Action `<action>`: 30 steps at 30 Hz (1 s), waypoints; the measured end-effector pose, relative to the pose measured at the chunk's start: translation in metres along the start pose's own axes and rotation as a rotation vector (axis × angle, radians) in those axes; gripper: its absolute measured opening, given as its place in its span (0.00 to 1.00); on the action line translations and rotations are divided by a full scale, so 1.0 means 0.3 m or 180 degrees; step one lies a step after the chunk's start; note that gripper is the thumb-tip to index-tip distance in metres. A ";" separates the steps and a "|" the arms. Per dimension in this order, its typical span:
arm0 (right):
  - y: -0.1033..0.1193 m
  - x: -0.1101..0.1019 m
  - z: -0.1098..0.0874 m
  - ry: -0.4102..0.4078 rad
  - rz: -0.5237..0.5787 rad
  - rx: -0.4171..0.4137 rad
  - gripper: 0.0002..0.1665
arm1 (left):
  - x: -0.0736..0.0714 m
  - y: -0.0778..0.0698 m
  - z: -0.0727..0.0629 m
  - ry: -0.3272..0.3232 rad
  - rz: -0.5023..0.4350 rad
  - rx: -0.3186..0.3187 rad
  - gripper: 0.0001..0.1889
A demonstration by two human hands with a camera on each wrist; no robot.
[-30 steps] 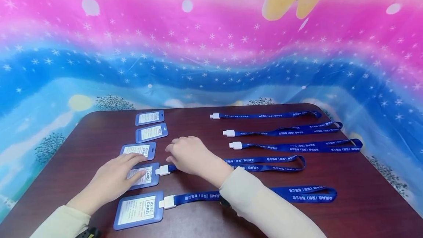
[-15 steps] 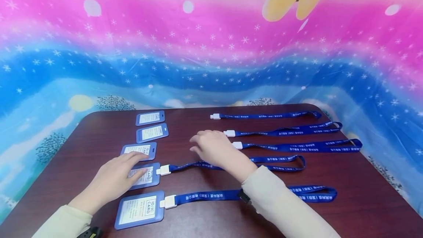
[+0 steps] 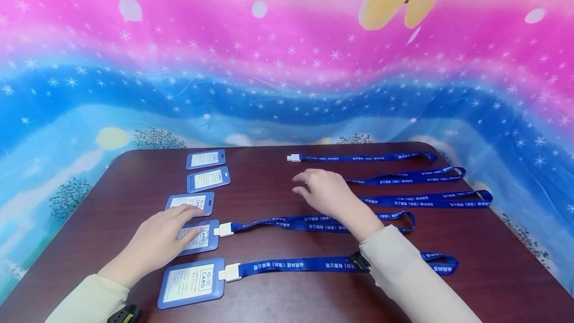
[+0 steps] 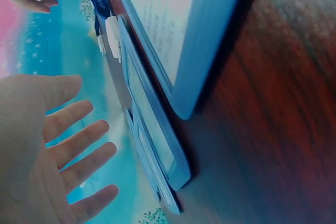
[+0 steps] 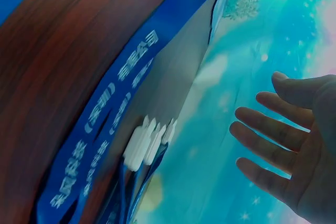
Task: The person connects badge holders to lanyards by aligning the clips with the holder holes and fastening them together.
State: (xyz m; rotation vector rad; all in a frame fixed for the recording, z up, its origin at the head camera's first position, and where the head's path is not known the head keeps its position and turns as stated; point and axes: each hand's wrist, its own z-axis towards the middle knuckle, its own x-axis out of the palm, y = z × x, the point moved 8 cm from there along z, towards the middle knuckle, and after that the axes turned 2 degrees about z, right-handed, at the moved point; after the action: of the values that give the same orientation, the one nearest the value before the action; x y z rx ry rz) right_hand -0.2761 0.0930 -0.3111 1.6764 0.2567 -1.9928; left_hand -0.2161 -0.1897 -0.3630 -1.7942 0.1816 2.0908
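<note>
My left hand [image 3: 157,238] hovers with spread fingers over a blue ID card holder [image 3: 207,238] and partly covers the one beyond it [image 3: 204,201]. The left wrist view shows that hand [image 4: 63,145] holding nothing. Two card holders, that one and the nearest [image 3: 190,283], are joined by white clips [image 3: 232,272] to blue lanyards [image 3: 287,265]. My right hand [image 3: 329,196], fingers relaxed, is in the air above the loose lanyards. It hides two of their clips in the head view; three white clips [image 5: 139,148] show in the right wrist view.
Two more card holders [image 3: 208,179] lie at the back left. Three lanyards without holders [image 3: 417,199] stretch across the right, the farthest with its clip [image 3: 294,158] in sight. A dark wooden table [image 3: 278,303] bears everything, and a colourful printed cloth [image 3: 287,88] hangs behind.
My right hand has moved to the right, away from the second holder's clip and along its lanyard to the loose lanyards' clips. My left hand has stayed nearly in place.
</note>
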 end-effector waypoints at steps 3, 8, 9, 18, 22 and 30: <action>-0.034 -0.004 -0.011 -0.0016 0.0051 0.0071 0.16 | -0.001 -0.004 0.000 0.0006 -0.0005 -0.0005 0.23; -0.090 0.000 -0.027 0.0013 0.0132 0.0214 0.15 | -0.006 -0.008 -0.001 0.0002 -0.0021 -0.0016 0.24; -0.102 0.004 -0.029 0.0023 0.0144 0.0245 0.15 | -0.006 -0.008 -0.001 0.0007 -0.0026 -0.0017 0.24; -0.202 0.056 -0.036 0.0233 0.0128 0.0418 0.14 | -0.001 -0.002 -0.005 0.0039 -0.0028 -0.0041 0.23; -0.235 0.084 -0.037 0.0387 0.0120 0.0506 0.14 | -0.001 0.003 -0.006 0.0036 -0.0037 -0.0061 0.23; -0.265 0.118 -0.029 0.0489 0.0146 0.0575 0.16 | -0.003 0.020 -0.010 0.0047 -0.0034 -0.0110 0.23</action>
State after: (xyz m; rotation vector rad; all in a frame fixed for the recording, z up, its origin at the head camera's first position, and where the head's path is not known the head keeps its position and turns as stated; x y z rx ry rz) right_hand -0.3118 0.1550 -0.3614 1.9341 0.0930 -1.9041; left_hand -0.2154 -0.1964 -0.3636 -1.8271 0.1403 2.0860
